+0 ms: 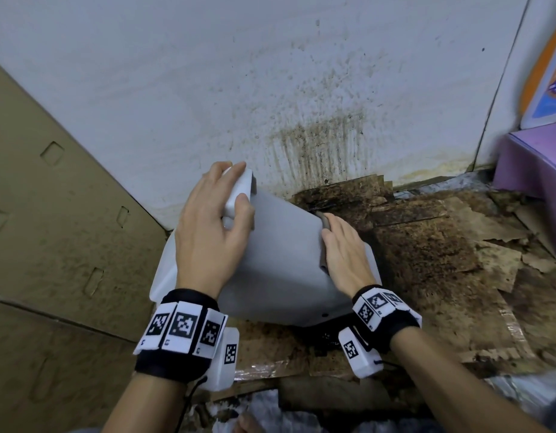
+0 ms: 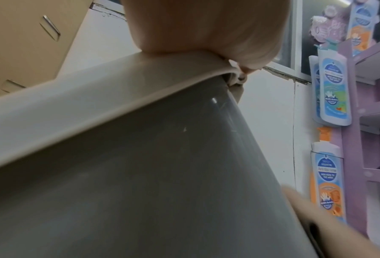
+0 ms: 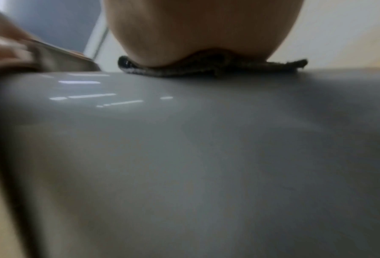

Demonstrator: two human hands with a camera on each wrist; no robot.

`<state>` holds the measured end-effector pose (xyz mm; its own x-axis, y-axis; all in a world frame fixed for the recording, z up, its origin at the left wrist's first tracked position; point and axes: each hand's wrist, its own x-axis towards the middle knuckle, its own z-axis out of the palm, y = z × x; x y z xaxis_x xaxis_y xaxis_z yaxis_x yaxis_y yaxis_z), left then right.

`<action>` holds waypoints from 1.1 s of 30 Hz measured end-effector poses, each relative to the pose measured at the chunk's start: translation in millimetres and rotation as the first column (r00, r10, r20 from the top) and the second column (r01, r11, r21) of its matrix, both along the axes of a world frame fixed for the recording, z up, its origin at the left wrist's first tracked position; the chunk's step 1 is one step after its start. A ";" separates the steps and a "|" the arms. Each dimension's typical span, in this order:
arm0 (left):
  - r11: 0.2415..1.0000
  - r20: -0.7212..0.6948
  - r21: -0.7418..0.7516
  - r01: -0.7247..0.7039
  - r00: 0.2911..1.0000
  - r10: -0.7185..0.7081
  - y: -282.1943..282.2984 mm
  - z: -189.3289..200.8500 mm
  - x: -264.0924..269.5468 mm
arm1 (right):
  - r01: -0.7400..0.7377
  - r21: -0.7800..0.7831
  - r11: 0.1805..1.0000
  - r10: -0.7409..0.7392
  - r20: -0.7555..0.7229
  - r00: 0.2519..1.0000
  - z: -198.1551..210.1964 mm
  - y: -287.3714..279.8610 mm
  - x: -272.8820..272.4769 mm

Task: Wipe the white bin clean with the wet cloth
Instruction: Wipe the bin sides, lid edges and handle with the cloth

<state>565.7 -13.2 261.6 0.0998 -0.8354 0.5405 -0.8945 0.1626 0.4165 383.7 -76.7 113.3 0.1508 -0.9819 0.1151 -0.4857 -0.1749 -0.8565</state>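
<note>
In the head view, the white bin [image 1: 280, 260] is seen tipped over on the stained cardboard floor [image 1: 426, 245], close to the spattered white wall [image 1: 208, 73]; its inside is not shown, so any contents cannot be told. The far end of the bin is gripped by the left hand [image 1: 212, 226], its fingers curled round the white edge. The right hand [image 1: 345, 254] is laid against the bin's right side with fingers held together and fairly straight, and a dark cloth [image 1: 326, 225] is pressed beneath them, only its edge being visible. A brown cardboard box [image 1: 51, 198] is stood to the left, a purple stand [image 1: 533, 164] to the right.

In the left wrist view, the bin's flared rim [image 2: 96, 97] is shown under the palm, with the grey-looking wall below it. A purple display rack [image 2: 352, 122] printed with pictures of hand-wash bottles [image 2: 334, 87] is seen at the right.

In the right wrist view, which is blurred, the cloth [image 3: 206, 68] is flattened between the palm and the bin's glossy surface [image 3: 184, 157]; the fingers themselves are hidden.
</note>
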 end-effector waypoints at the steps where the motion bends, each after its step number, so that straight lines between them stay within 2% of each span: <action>1: 1.000 0.004 0.001 0.003 1.000 -0.003 -1.0 0.1 -1.3 | -0.028 -0.016 0.999 0.028 0.016 0.999 9.1 2.5 8.7; 5: 1.000 0.011 -0.005 0.009 1.000 -0.009 -2.4 0.0 -2.2 | -0.127 -0.125 0.984 0.132 0.035 0.991 53.1 21.5 45.8; 8: 1.000 0.004 -0.009 0.015 1.000 -0.015 -1.4 -0.2 1.4 | -0.148 -0.213 0.966 0.153 0.006 0.988 64.6 33.7 58.7; 15: 0.998 0.014 -0.007 0.060 0.998 -0.059 -3.4 0.8 0.8 | -0.085 -0.263 0.961 0.085 -0.009 0.996 41.0 32.2 48.9; 19: 0.998 -0.001 -0.019 0.056 0.998 -0.056 -3.0 0.6 5.3 | -0.015 -0.277 0.961 0.008 -0.025 1.000 3.0 33.1 23.6; 24: 0.998 -0.003 -0.011 0.056 0.998 -0.056 -3.9 0.5 2.2 | 0.106 -0.175 0.979 -0.114 -0.036 0.993 -38.9 31.6 -7.3; 27: 0.999 0.006 -0.009 0.053 0.999 -0.053 -5.1 0.9 1.8 | 0.137 -0.136 0.981 -0.147 -0.065 0.987 -44.4 31.9 -12.5; 33: 1.000 0.007 -0.027 0.005 1.000 -0.005 -1.5 -0.3 2.0 | 0.194 -0.108 0.975 -0.198 -0.029 0.980 -36.9 38.0 1.1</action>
